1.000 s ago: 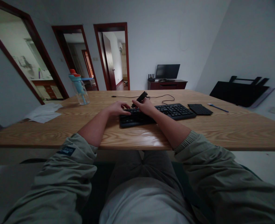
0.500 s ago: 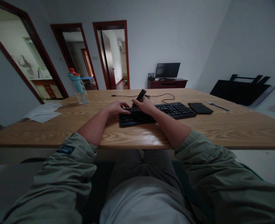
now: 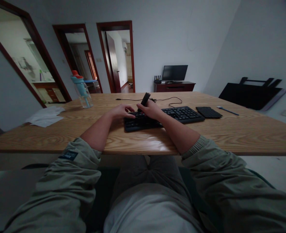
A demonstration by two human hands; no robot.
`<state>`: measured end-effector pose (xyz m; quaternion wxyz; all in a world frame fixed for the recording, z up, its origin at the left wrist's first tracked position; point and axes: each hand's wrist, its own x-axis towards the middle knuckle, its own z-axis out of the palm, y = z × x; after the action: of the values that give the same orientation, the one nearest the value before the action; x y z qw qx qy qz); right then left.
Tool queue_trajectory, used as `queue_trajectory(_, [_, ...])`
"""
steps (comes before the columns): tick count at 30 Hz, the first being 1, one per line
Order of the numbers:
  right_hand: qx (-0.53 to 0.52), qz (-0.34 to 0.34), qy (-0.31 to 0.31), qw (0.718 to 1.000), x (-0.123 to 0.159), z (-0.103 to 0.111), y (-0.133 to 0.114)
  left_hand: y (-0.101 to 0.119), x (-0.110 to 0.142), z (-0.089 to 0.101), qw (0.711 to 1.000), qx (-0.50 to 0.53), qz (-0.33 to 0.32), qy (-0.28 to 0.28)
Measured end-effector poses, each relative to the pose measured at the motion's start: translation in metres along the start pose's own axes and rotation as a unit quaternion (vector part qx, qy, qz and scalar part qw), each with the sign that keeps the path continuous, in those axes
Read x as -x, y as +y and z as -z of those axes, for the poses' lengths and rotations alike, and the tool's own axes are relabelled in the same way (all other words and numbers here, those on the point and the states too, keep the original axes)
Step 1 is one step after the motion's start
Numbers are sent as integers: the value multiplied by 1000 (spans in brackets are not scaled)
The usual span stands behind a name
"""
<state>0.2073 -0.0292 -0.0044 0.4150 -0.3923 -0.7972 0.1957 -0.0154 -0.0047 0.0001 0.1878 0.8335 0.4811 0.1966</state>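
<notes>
A black keyboard (image 3: pixel 181 114) lies on the wooden table in front of me, turned slightly. My left hand (image 3: pixel 122 111) rests at its far left end, fingers apart and lightly bent, thumb over the keys. In my right hand (image 3: pixel 151 109) is a black brush (image 3: pixel 144 101), gripped around its handle and tilted up to the left. The brush's lower end is at the keys on the left part of the keyboard; the contact is partly hidden by my fingers. My right wrist covers the keyboard's middle.
Right of the keyboard lie a dark flat ridged pad (image 3: pixel 208 112) and a thin blue brush (image 3: pixel 227 110). A cable (image 3: pixel 174 98) runs behind the keyboard. A bottle with a red cap (image 3: pixel 82 90) and white tissues (image 3: pixel 46 116) are on the left of the table (image 3: pixel 143 145).
The brush in my right hand has shifted slightly left and stands a bit differently. My left hand stays on the keyboard's left end.
</notes>
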Motion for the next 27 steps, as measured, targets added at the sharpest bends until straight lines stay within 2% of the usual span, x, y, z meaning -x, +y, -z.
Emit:
queue_trajectory(5, [13, -35, 14, 999, 0, -1, 0, 0, 0, 0, 1000, 8, 3, -6])
queue_trajectory(12, [20, -27, 30, 999, -4, -4, 3, 0, 0, 0, 999, 30, 6, -9])
queue_trajectory(18, [14, -56, 46, 997, -4, -5, 4, -3, 0, 1, 1000, 18, 8, -3])
queue_trajectory(27, [17, 10, 31, 999, -4, -8, 7, -4, -2, 0, 1000, 14, 2, -14])
